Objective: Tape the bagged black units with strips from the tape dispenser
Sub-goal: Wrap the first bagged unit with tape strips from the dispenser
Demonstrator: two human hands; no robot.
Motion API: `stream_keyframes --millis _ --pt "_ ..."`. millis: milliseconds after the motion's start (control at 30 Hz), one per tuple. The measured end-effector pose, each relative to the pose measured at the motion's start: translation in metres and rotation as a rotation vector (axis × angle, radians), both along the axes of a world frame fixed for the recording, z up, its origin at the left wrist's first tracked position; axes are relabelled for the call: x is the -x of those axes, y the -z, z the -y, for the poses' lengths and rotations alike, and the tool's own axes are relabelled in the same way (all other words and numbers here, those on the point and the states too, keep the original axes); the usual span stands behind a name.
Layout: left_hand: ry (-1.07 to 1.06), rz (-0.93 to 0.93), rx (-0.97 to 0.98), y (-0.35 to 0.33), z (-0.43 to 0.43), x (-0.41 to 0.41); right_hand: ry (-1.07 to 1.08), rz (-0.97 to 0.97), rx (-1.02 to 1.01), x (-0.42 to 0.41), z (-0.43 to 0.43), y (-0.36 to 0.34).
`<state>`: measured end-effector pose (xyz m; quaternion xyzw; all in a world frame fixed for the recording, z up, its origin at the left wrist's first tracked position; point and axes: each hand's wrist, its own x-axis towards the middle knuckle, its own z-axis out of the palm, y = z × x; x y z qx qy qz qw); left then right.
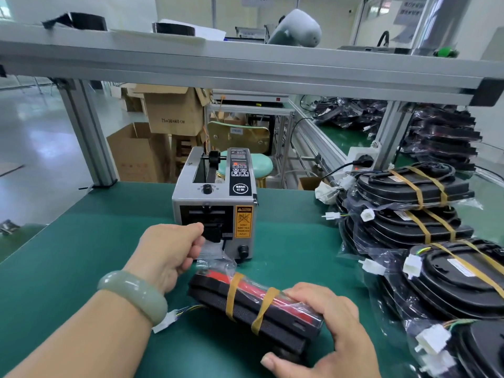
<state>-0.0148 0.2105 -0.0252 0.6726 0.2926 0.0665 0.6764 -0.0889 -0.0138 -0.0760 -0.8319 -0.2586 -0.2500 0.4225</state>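
A bagged black unit [272,323] with a red part stands on edge on the green mat, two tan tape strips wrapped across it. My right hand [330,331] grips its right end, thumb low at the front. My left hand [169,252], with a jade bangle on the wrist, reaches to the outlet of the grey tape dispenser [218,203], fingers curled at the slot. Whether a strip is between those fingers cannot be made out. The loose bag end [215,255] lies between hand and dispenser.
Taped bagged units [417,203] are stacked at the right, white connectors sticking out. More bagged units [441,132] pile up farther back right. An aluminium shelf frame [245,69] crosses overhead on its posts. Cardboard boxes [174,113] and a green stool [259,165] stand beyond the table.
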Motion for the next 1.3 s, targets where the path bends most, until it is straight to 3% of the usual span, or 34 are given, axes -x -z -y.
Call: stream_keyframes --millis 333,600,767,867,967,1100,1300 --pt "-0.111 0.0 0.099 -0.003 0.008 -0.015 -0.022 0.033 0.02 0.0 0.001 0.002" --pt "-0.199 0.027 0.028 0.0 0.013 -0.023 0.004 0.045 0.022 0.005 -0.001 0.004" --pt "-0.095 0.114 0.049 -0.019 0.012 0.016 0.05 -0.101 -0.091 0.011 0.001 0.001" --pt "0.191 0.254 -0.057 -0.028 0.026 0.077 0.049 -0.136 -0.13 0.017 0.001 0.005" --pt "0.377 0.294 -0.306 -0.021 0.046 0.117 0.017 -0.143 -0.148 0.021 0.0 0.004" --pt "0.287 0.299 -0.511 -0.009 0.071 0.138 0.027 -0.126 -0.124 0.026 -0.001 0.003" --pt "0.239 0.28 -0.478 -0.003 0.089 0.138 0.094 -0.075 -0.125 0.035 -0.013 -0.003"
